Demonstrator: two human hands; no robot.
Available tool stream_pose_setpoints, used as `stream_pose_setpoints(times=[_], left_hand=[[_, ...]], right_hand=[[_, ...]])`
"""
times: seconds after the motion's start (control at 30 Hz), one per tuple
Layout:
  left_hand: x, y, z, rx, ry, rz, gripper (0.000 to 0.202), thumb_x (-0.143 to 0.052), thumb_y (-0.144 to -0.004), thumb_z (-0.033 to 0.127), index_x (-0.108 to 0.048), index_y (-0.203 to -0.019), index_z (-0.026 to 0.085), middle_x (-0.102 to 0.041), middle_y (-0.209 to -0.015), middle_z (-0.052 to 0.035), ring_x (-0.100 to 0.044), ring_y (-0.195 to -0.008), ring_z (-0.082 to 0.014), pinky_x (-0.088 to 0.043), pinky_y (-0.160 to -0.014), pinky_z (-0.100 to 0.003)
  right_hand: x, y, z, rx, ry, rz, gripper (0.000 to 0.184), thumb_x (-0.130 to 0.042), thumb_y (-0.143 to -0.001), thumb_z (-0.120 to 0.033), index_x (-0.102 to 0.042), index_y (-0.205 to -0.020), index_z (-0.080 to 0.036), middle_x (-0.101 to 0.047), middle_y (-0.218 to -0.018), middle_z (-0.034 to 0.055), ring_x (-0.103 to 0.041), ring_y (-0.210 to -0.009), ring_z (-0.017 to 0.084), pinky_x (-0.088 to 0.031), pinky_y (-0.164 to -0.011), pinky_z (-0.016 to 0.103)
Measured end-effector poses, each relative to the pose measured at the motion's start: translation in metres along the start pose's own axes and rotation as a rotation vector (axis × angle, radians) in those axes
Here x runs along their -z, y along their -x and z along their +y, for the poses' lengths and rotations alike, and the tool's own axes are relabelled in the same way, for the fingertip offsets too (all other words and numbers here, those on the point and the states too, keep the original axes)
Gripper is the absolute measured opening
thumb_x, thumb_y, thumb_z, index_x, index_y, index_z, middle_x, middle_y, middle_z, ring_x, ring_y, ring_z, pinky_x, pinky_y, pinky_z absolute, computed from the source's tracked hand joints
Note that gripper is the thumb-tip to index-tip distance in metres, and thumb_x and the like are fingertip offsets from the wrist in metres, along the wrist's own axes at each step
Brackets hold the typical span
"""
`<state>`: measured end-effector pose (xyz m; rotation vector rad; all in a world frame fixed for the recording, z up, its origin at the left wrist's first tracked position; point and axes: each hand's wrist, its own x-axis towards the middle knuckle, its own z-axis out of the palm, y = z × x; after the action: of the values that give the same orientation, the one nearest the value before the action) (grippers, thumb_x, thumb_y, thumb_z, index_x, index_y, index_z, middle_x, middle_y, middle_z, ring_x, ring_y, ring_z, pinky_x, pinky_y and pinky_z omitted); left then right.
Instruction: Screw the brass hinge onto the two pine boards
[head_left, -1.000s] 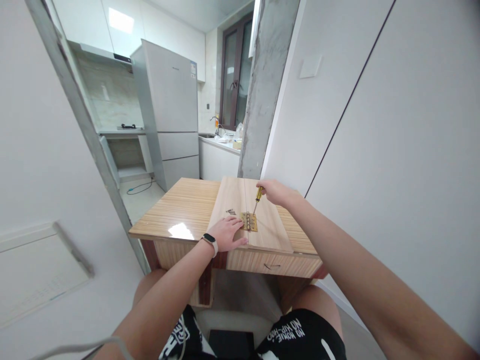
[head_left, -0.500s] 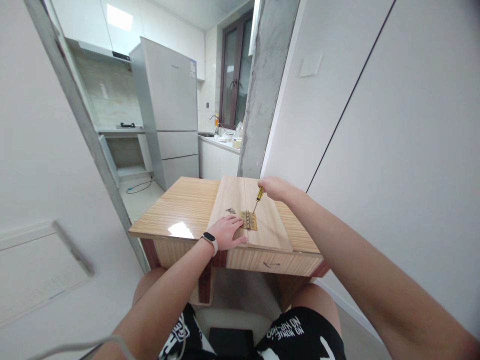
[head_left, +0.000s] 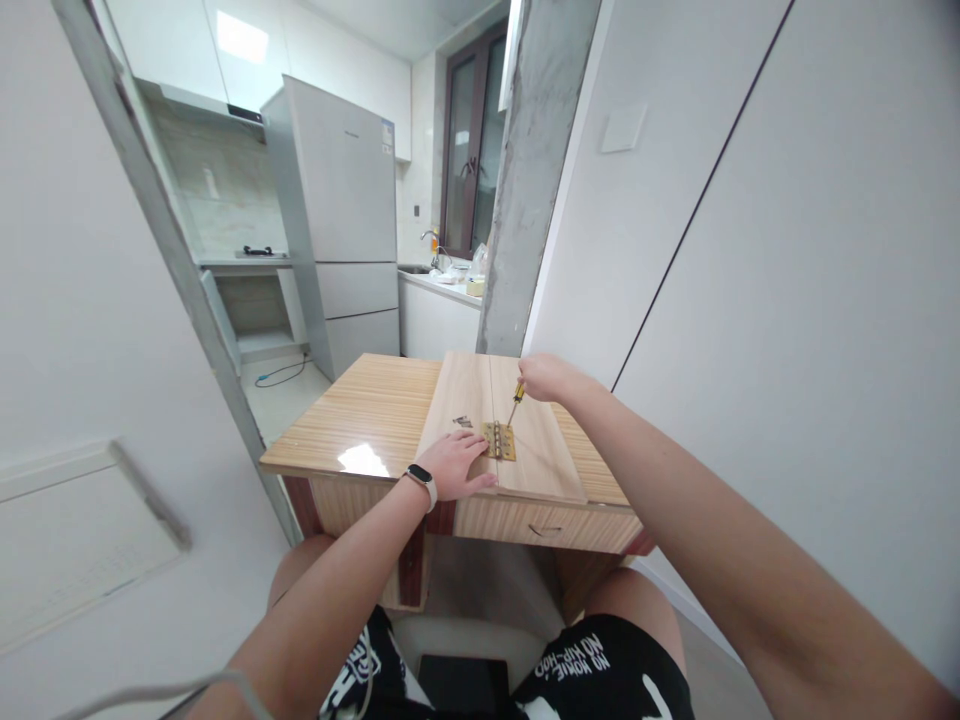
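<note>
Two pale wooden boards point(head_left: 461, 385) lie side by side across the desk, with a brass hinge point(head_left: 499, 442) over the seam between them. My right hand point(head_left: 547, 378) is closed round the handle of a yellow and black screwdriver point(head_left: 518, 394). Its shaft slants down to the hinge's upper right part; whether a screw is under the tip is too small to tell. My left hand point(head_left: 454, 466) lies flat on the boards, fingers stretched out, fingertips at the hinge's left edge. Several small screws point(head_left: 463, 422) rest on the left board just beyond those fingers.
The wood-grain desk point(head_left: 352, 410) has a drawer point(head_left: 517, 523) at its front, above my knees. A white wall point(head_left: 787, 300) stands close on the right. Beyond the desk are a grey refrigerator point(head_left: 345, 190) and a kitchen counter point(head_left: 439, 310). A cable point(head_left: 281, 374) lies on the floor.
My right hand has turned slightly on the screwdriver handle, covering more of it. The left hand stays flat in the same place on the boards.
</note>
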<state>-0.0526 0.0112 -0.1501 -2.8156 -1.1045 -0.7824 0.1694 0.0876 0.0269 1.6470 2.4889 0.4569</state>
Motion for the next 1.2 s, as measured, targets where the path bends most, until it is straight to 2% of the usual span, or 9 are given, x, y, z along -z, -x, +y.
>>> stream_pose_setpoints(times=[0.3, 0.5, 0.6, 0.73, 0.97, 1.2], left_hand=[[-0.001, -0.001, -0.001, 0.000, 0.002, 0.002, 0.070, -0.052, -0.095, 0.068, -0.061, -0.139, 0.015, -0.066, -0.136, -0.0159, -0.052, -0.134, -0.0326, -0.041, -0.115, -0.050], [-0.001, -0.001, -0.002, 0.008, -0.007, -0.007, 0.070, -0.051, -0.094, 0.070, -0.061, -0.139, 0.017, -0.066, -0.136, -0.0149, -0.053, -0.134, -0.0328, -0.043, -0.113, -0.050], [0.000, -0.001, -0.002, 0.007, -0.007, -0.007, 0.069, -0.052, -0.094, 0.069, -0.061, -0.139, 0.018, -0.066, -0.136, -0.0145, -0.053, -0.134, -0.0328, -0.043, -0.113, -0.050], [0.000, -0.001, -0.001, 0.008, -0.006, -0.005, 0.069, -0.052, -0.094, 0.069, -0.060, -0.139, 0.017, -0.065, -0.137, -0.0144, -0.053, -0.134, -0.0324, -0.042, -0.113, -0.050], [-0.001, 0.000, -0.002, 0.003, -0.014, -0.006, 0.070, -0.051, -0.094, 0.069, -0.061, -0.139, 0.016, -0.065, -0.137, -0.0150, -0.053, -0.133, -0.0326, -0.043, -0.113, -0.049], [-0.001, 0.000, -0.001, -0.001, -0.014, 0.005, 0.069, -0.051, -0.095, 0.068, -0.061, -0.138, 0.016, -0.066, -0.135, -0.0152, -0.053, -0.133, -0.0322, -0.042, -0.114, -0.049]], right_hand=[[0.000, -0.003, -0.013, -0.133, -0.041, 0.010, 0.032, -0.057, -0.096, -0.028, -0.076, -0.115, -0.010, -0.074, -0.114, 0.0241, -0.072, -0.106, 0.033, -0.054, -0.086, 0.036], [-0.006, 0.009, -0.007, -0.045, -0.038, 0.093, 0.027, -0.050, -0.103, -0.028, -0.072, -0.110, -0.014, -0.074, -0.112, 0.0197, -0.071, -0.105, 0.028, -0.050, -0.087, 0.034], [-0.010, 0.013, -0.001, 0.011, -0.039, 0.129, 0.022, -0.048, -0.102, -0.020, -0.068, -0.111, -0.015, -0.073, -0.113, 0.0170, -0.070, -0.104, 0.025, -0.048, -0.086, 0.031], [-0.010, 0.013, 0.007, 0.090, -0.015, 0.110, 0.027, -0.043, -0.099, -0.009, -0.065, -0.114, -0.016, -0.073, -0.115, 0.0154, -0.068, -0.104, 0.023, -0.046, -0.085, 0.029], [0.000, 0.015, 0.015, 0.087, 0.061, 0.030, 0.024, -0.042, -0.104, -0.020, -0.065, -0.113, -0.018, -0.072, -0.115, 0.0156, -0.068, -0.103, 0.025, -0.045, -0.082, 0.031], [0.003, 0.015, 0.013, 0.135, 0.082, 0.032, 0.022, -0.045, -0.102, -0.020, -0.065, -0.111, -0.019, -0.073, -0.114, 0.0141, -0.069, -0.102, 0.024, -0.046, -0.080, 0.030]])
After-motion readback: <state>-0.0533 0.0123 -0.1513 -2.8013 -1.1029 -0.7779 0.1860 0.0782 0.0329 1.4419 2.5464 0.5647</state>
